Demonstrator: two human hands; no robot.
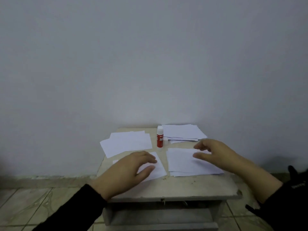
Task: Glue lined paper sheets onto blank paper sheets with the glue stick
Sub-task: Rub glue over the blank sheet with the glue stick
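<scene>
- The glue stick (160, 138) stands upright near the back of the small counter (166, 189), between the paper piles, where either hand can get at it; whether its cap is on is hard to tell, though a small pale piece lies just beside its base.
- The left hand (126, 170) lies on a single sheet (158, 170) at the front left, fingers relaxed and spread, gripping nothing; it probably pins the sheet so it cannot slide.
- The right hand (215, 154) hovers over the front-right stack (186, 164), fingers and thumb loosely curved and apart, holding nothing. I judge it is about to lift or straighten the top sheet.
- Faint ruling seems to show on that stack, so it is likely the lined paper, but blur leaves this unsure.
- Two more piles sit farther back: a loose spread at the back left (128, 142) and a stack at the back right (181, 133) beside the glue stick. Sorting by kind keeps each sheet easy to find.
- No gluing is under way at this moment.
</scene>
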